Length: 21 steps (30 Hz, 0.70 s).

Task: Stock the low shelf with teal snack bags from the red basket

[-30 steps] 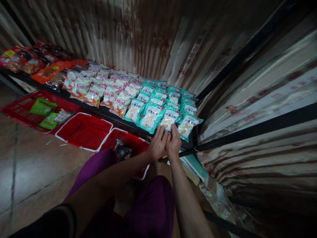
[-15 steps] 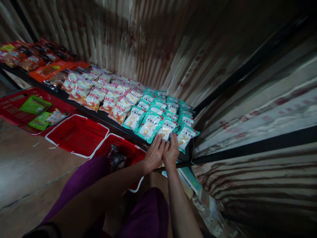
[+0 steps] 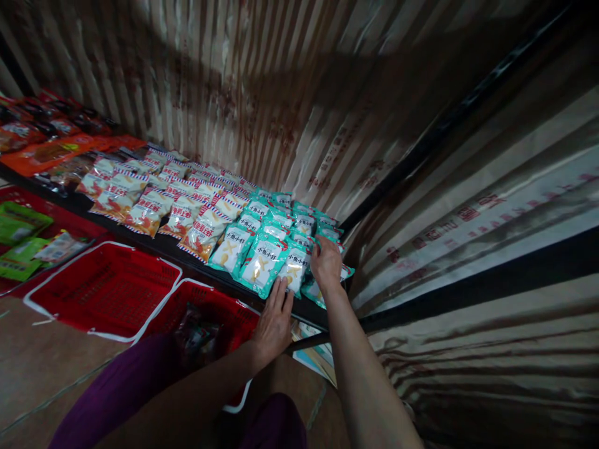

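Rows of small teal-and-white snack bags [image 3: 263, 264] lie on the right end of a dark low shelf [image 3: 224, 280]. My left hand [image 3: 275, 321] is at the front edge, its fingers stretched out and touching the bottom of one front snack bag [image 3: 296, 267]. Further back and to the right, my right hand [image 3: 326, 263] reaches over the bags of the right-hand column. Its fingers bend down among them, and the fingertips are mostly hidden. Under my right wrist, another teal bag [image 3: 312, 290] is partly covered.
White-and-orange snack bags [image 3: 150, 209] fill the shelf's middle, with orange-red packets [image 3: 21, 134] at far left. Red baskets [image 3: 110, 284] stand on the floor in front; one holds green packets [image 3: 21, 259]. Striped sheeting [image 3: 281, 93] hangs behind, crossed by a dark bar [image 3: 421, 149].
My right hand has left the front bag and moved back and right over the neighbouring bags. My left hand stays at the front bag's lower edge. The view has shifted.
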Motion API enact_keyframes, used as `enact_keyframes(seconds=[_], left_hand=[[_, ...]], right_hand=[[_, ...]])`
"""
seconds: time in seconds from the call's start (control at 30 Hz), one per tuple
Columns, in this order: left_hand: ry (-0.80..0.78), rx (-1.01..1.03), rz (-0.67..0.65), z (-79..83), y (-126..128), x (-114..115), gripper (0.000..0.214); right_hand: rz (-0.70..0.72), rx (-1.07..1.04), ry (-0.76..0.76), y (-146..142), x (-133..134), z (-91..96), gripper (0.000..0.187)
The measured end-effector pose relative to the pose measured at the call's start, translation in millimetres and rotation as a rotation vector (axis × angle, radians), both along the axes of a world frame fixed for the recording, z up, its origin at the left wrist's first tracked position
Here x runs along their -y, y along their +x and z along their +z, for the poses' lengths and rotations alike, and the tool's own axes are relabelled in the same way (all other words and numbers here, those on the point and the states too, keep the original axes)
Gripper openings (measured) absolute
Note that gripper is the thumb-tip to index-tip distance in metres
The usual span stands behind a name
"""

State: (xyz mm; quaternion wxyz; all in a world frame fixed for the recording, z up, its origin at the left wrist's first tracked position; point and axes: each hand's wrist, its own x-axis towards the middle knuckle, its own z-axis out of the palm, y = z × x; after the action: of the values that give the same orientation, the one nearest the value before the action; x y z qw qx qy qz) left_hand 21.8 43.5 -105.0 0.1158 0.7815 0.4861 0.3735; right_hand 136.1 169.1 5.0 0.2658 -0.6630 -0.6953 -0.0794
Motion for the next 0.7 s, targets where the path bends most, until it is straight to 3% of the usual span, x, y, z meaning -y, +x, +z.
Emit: enact_keyframes(seconds=[0.2, 0.5, 0.7], left_hand=[[-0.008, -0.028, 0.017, 0.9, 2, 2, 0.067], [-0.014, -0.032, 0.065, 3.6, 7, 1, 0.064], [0.008, -0.048, 0.080, 0.1, 8, 1, 0.065]], right_hand=[[-0.030, 0.275, -0.346, 3, -33, 16.2, 0.042], [-0.063, 0.378, -0.439, -3, -51, 25.7, 0.044], [-0.083, 0.349, -0.488, 0, -68, 19.4, 0.041]])
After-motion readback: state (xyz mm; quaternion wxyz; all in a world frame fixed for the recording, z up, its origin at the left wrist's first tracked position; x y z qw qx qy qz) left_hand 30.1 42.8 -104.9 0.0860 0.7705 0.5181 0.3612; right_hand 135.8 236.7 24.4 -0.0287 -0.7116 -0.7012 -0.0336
